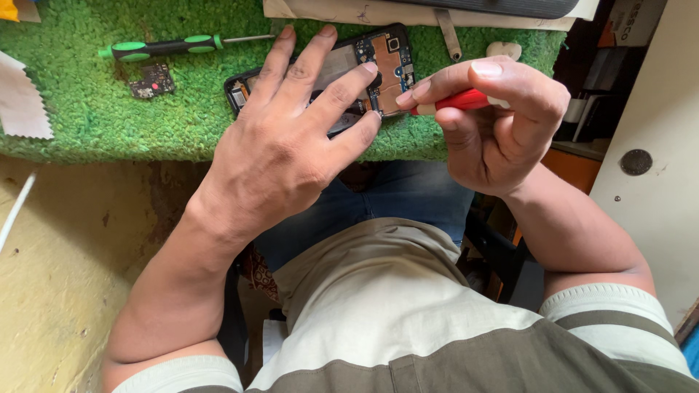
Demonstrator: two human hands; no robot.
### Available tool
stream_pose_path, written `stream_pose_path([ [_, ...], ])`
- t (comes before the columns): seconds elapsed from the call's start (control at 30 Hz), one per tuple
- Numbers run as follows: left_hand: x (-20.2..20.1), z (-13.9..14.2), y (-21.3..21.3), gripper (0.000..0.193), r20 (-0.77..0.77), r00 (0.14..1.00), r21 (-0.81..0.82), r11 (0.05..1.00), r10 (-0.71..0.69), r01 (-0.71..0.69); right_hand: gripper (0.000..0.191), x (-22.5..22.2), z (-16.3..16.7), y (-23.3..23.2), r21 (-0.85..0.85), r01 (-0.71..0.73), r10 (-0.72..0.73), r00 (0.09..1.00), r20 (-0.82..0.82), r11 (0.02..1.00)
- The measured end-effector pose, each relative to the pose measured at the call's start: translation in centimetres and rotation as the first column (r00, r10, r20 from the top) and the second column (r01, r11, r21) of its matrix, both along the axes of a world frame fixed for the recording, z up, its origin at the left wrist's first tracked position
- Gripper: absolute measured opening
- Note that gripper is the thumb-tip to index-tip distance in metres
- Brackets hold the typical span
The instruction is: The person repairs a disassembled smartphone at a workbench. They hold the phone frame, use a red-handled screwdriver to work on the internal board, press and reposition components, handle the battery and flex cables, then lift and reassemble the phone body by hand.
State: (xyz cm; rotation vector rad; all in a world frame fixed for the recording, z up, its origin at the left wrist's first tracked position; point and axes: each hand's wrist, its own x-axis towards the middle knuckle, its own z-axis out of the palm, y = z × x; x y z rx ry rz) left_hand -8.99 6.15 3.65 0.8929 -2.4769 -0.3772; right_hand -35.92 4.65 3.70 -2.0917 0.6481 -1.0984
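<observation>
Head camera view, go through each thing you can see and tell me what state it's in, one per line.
Phone: back cover off, insides showing, lying flat on the green mat.
Left hand: fingers spread, pressing on the phone.
Right hand: closed around a red tool.
Red tool: held, tip at the phone's edge.
Green screwdriver: lying on the mat, untouched.
Small circuit board: loose on the mat.

I sit at a small phone-repair bench. A green fuzzy mat (145, 109) covers the worktop, and on it lie an opened phone (382, 62) with its boards bare, a loose circuit board (151, 80), a green screwdriver (164, 48) and metal tweezers (449, 35).
</observation>
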Motion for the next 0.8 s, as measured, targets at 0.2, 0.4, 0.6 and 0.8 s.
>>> stream_pose_path([
  [0.2,0.08,0.06,0.09,0.019,-0.003,1.0,0.003,1.0,0.001,-0.001,0.04,0.13,-0.04,-0.18,-0.019,0.002,-0.002,1.0,-0.007,1.0],
  [0.4,0.15,0.02,0.09,0.019,-0.002,1.0,0.007,1.0,-0.001,0.001,0.038,0.19,-0.18,-0.53,-0.078,0.031,-0.032,0.999,-0.018,0.996],
  [0.6,0.14,0.02,0.08,0.019,-0.004,1.0,0.006,1.0,0.0,0.0,0.038,0.11,-0.21,-0.17,-0.053,0.05,-0.051,0.998,-0.024,0.997],
  [0.8,0.18,0.03,0.1,0.019,0.004,1.0,0.004,1.0,0.0,0.0,0.038,0.15,-0.33,-0.15,-0.048,0.046,-0.046,0.999,0.001,0.998],
])
